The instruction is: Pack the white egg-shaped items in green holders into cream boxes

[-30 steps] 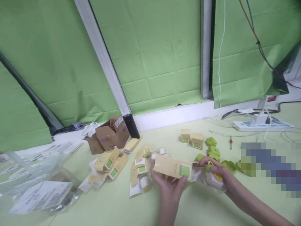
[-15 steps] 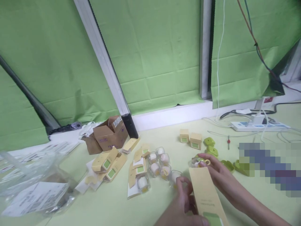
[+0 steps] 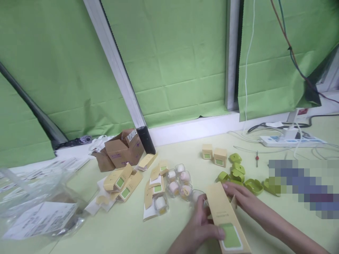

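A long pale-yellow cardboard box (image 3: 221, 208) with a green panel stands tilted in front of me. My left hand (image 3: 202, 225) grips its left side, with the thumb near the green panel. At the box's upper right edge is my right hand (image 3: 242, 197), its fingertips against the box beside a raised flap; whether it also holds something behind the box is hidden. Just left of the box sits a clear container (image 3: 197, 195), partly covered by my left fingers. Several clear containers with white contents (image 3: 174, 188) stand in a cluster farther left.
Green plastic pieces (image 3: 253, 186) lie right of the box, with two small yellow boxes (image 3: 220, 157) behind. More opened yellow boxes (image 3: 131, 187), a brown carton (image 3: 124, 151), a black cylinder (image 3: 146, 140) and a plastic bag (image 3: 39, 215) are leftward. A power strip (image 3: 291, 141) lies back right.
My right hand has come in to the box's upper edge; the clear container with a yellow ring it held is out of sight. The box has shifted slightly left and up.
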### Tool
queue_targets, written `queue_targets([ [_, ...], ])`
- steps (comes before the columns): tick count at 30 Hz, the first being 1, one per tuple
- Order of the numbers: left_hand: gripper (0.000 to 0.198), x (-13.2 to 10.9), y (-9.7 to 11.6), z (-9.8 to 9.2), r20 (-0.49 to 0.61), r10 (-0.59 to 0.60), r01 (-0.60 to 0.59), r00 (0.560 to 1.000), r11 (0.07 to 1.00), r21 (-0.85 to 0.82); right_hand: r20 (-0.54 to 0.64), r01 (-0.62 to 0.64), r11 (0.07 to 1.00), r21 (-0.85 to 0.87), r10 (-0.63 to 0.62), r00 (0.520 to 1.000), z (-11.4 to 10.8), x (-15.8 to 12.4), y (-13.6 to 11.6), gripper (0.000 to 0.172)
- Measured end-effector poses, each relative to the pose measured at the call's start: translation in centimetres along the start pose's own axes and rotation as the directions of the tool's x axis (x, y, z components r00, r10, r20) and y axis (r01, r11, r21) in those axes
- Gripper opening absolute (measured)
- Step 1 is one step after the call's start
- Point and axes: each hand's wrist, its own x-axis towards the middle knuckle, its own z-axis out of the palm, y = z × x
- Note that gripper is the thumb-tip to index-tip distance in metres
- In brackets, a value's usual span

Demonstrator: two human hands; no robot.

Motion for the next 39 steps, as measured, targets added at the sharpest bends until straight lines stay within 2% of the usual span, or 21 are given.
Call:
queue_targets([
  [4, 0.068, 0.4, -0.4, -0.4, -0.023, -0.049, 0.047, 0.999, 0.997, -0.056, -0.030, -0.121, 0.992, 0.041, 0.122, 0.992, -0.2, 0.1, 0.9, 0.045],
  [8, 0.063, 0.4, -1.1, -0.6, -0.036, -0.034, 0.029, 0.999, 0.989, -0.148, 0.093, -0.128, 0.985, 0.113, 0.118, 0.989, 0.0, 0.0, 1.0, 0.041],
  [11, 0.053, 0.2, -0.7, -0.2, -0.060, -0.018, 0.007, 0.998, 0.985, -0.171, 0.224, -0.029, 0.994, 0.103, 0.005, 0.974, 0.2, -0.1, 0.7, 0.044],
  [14, 0.050, -0.1, 0.7, 0.6, -0.135, 0.070, -0.092, 0.988, 0.982, -0.166, 0.212, 0.184, 0.981, 0.063, -0.193, 0.958, 0.1, -0.3, 0.7, 0.051],
  [16, 0.046, -0.3, 1.8, 1.1, -0.220, 0.131, -0.167, 0.967, 0.974, -0.153, 0.235, 0.396, 0.917, -0.045, -0.375, 0.897, -0.3, -0.5, 1.1, 0.064],
  [19, 0.044, -0.6, 2.7, 1.3, -0.325, 0.177, -0.226, 0.929, 0.966, -0.122, 0.403, 0.650, 0.715, -0.257, -0.532, 0.745, -1.0, -1.1, 2.0, 0.090],
  [22, 0.045, -0.7, 2.7, 1.2, -0.382, 0.207, -0.264, 0.901, 0.959, -0.102, 0.505, 0.774, 0.536, -0.336, -0.591, 0.629, -1.2, -1.5, 2.6, 0.085],
  [24, 0.043, -0.6, 2.4, 1.1, -0.393, 0.236, -0.297, 0.889, 0.950, -0.102, 0.541, 0.807, 0.491, -0.329, -0.602, 0.587, -1.0, -1.6, 2.7, 0.071],
  [25, 0.040, -0.5, 2.2, 1.0, -0.391, 0.248, -0.308, 0.886, 0.947, -0.096, 0.542, 0.803, 0.497, -0.329, -0.597, 0.592, -0.8, -1.7, 2.7, 0.060],
  [28, 0.030, -0.2, 1.6, 1.0, -0.378, 0.275, -0.323, 0.884, 0.944, -0.067, 0.473, 0.752, 0.548, -0.365, -0.587, 0.657, 0.3, -1.7, 2.6, 0.033],
  [29, 0.026, -0.2, 1.4, 1.0, -0.372, 0.280, -0.323, 0.885, 0.945, -0.056, 0.454, 0.746, 0.546, -0.381, -0.592, 0.665, 0.6, -1.8, 2.6, 0.031],
  [32, 0.018, -0.2, 1.1, 1.1, -0.345, 0.297, -0.321, 0.890, 0.947, -0.015, 0.438, 0.761, 0.495, -0.418, -0.624, 0.647, 1.3, -1.9, 2.6, 0.033],
  [36, 0.017, -0.5, 1.2, 1.3, -0.316, 0.281, -0.283, 0.906, 0.958, 0.040, 0.347, 0.736, 0.493, -0.465, -0.663, 0.663, 1.1, -1.7, 3.2, 0.029],
  [39, 0.019, -0.6, 1.2, 1.4, -0.279, 0.259, -0.248, 0.925, 0.966, 0.075, 0.323, 0.775, 0.421, -0.472, -0.735, 0.596, 0.7, -1.4, 3.8, 0.029],
])
